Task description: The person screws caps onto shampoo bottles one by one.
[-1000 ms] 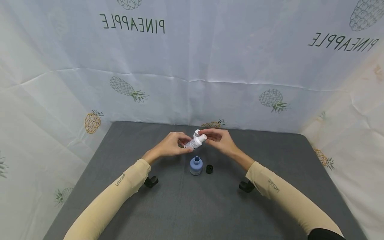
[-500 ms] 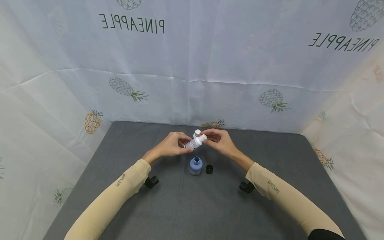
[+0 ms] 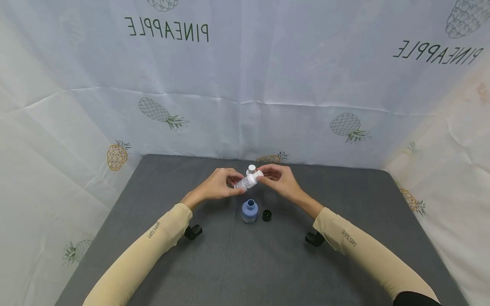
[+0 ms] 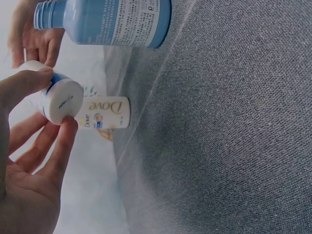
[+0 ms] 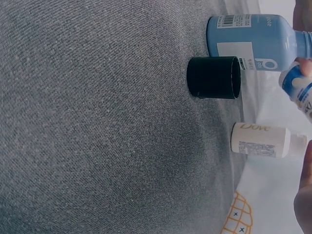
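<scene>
My left hand (image 3: 219, 184) grips a small white bottle (image 3: 245, 183) by its lower body, tilted up to the right. Its base and a blue band (image 4: 58, 78) show in the left wrist view. With thumb and fingers, my right hand (image 3: 284, 182) pinches the white cap (image 3: 259, 174) at the bottle's upper end. Below the hands, an uncapped blue bottle (image 3: 250, 213) stands upright on the table. Just right of it lies a black cap (image 3: 266, 215). A white Dove bottle (image 5: 261, 141) stands behind the held one, partly hidden in the head view.
Dark grey cloth covers the table (image 3: 229, 263). A white curtain (image 3: 237, 63) with pineapple prints hangs behind the table and along both sides. Black wrist mounts (image 3: 193, 232) stick out under both sleeves.
My right thumb and fingers have shifted slightly along the held bottle's cap. My left hand, the blue bottle and the black cap stay in place.
</scene>
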Available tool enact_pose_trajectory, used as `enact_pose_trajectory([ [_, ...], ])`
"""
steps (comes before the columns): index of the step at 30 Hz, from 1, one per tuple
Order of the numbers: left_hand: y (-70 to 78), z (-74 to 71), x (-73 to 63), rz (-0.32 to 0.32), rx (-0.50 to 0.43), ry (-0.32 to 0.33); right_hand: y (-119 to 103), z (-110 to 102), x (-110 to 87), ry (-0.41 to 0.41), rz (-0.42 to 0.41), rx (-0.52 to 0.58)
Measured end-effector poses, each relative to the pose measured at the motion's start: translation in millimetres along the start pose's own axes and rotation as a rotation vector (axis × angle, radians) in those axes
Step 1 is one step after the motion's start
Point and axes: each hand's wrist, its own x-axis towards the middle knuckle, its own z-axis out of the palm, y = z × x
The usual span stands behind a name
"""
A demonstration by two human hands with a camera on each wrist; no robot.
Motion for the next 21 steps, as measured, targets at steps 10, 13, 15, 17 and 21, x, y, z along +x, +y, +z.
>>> enact_pose_trajectory([
  [10,-0.6,0.2,0.5,-0.002,-0.005,-0.002,-1.8,2.5,-1.2,0.037,0.022,-0.036],
  [13,0.5,-0.2,0.4,-0.001,-0.007,-0.003,-1.7,2.9,-0.9,0.041,0.021,-0.037],
  [15,1.0,-0.4,0.5,0.002,-0.007,-0.006,-1.7,3.1,-0.6,0.044,0.024,-0.035],
  [17,1.5,-0.7,0.5,0.006,-0.006,-0.008,-2.1,3.2,-0.5,0.047,0.026,-0.034],
  [21,1.1,-0.9,0.4,0.002,0.000,-0.006,-2.1,3.4,-0.5,0.049,0.022,-0.040],
])
